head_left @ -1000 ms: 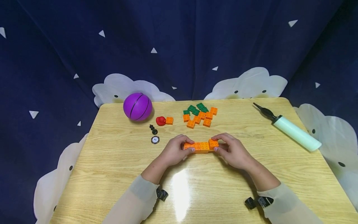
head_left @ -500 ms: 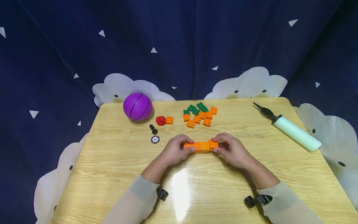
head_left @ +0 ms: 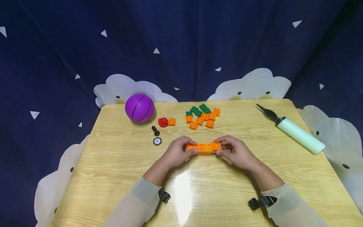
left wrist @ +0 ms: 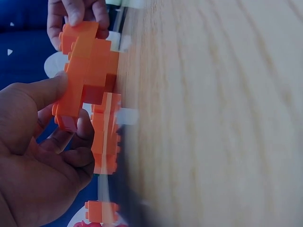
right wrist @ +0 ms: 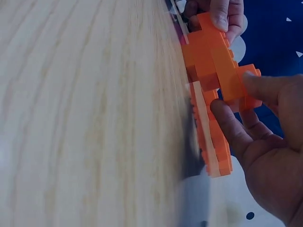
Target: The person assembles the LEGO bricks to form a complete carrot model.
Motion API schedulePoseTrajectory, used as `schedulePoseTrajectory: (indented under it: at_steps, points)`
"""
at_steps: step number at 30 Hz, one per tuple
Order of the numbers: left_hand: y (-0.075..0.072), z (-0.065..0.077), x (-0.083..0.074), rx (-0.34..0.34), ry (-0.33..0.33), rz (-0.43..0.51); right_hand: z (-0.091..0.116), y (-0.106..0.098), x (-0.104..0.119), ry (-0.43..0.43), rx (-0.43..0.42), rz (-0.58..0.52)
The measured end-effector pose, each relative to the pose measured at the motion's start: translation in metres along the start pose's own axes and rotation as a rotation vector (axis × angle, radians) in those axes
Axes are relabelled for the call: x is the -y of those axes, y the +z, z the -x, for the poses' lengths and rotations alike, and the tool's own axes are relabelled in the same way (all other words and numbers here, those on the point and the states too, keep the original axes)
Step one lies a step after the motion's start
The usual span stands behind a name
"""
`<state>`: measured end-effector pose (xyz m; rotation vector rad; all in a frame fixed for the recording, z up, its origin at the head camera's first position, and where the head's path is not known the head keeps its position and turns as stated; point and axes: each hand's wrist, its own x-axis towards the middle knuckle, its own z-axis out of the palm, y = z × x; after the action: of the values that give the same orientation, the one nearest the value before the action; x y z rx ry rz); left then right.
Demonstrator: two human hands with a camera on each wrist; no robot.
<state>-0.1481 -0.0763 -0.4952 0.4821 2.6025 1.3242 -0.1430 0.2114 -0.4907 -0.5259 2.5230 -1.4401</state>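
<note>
In the head view, my left hand (head_left: 179,152) grips the left end of a row of joined orange toy building bricks (head_left: 207,148), thumb at the near side and fingers at the far side. My right hand (head_left: 237,154) pinches a square orange brick (head_left: 216,145) that sits one level higher at the row's right end. Both wrist views show more orange bricks (left wrist: 94,71) stepped beneath the row, narrowing toward the table. The left wrist view has the right hand's fingers (left wrist: 73,12) at the far end; part of the row is hidden by my fingers.
Behind the hands lie loose orange bricks (head_left: 199,121) and green bricks (head_left: 196,111). To the left are a purple ball (head_left: 140,108), a red rubber duck (head_left: 163,122), a single orange brick (head_left: 171,122), a black chess piece (head_left: 155,131) and a poker chip (head_left: 157,141). A hand pump (head_left: 300,135) lies right.
</note>
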Motion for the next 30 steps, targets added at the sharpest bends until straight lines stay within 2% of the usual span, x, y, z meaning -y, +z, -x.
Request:
schedulePoseTrajectory:
  at_steps: [4, 9, 21, 30]
  points:
    - [0.0, -0.001, 0.001, -0.001, 0.006, 0.005, -0.001, -0.004, -0.001, 0.017, 0.03, -0.047]
    - [0.001, -0.002, 0.002, -0.001, 0.008, 0.004, -0.006, -0.01, -0.002, 0.007, 0.032, 0.004]
    - [0.0, -0.001, 0.003, -0.003, 0.002, -0.006, -0.023, -0.011, -0.007, 0.115, 0.037, 0.05]
    - [-0.001, -0.001, 0.002, -0.004, 0.014, -0.006, -0.034, -0.009, -0.01, 0.113, 0.017, 0.056]
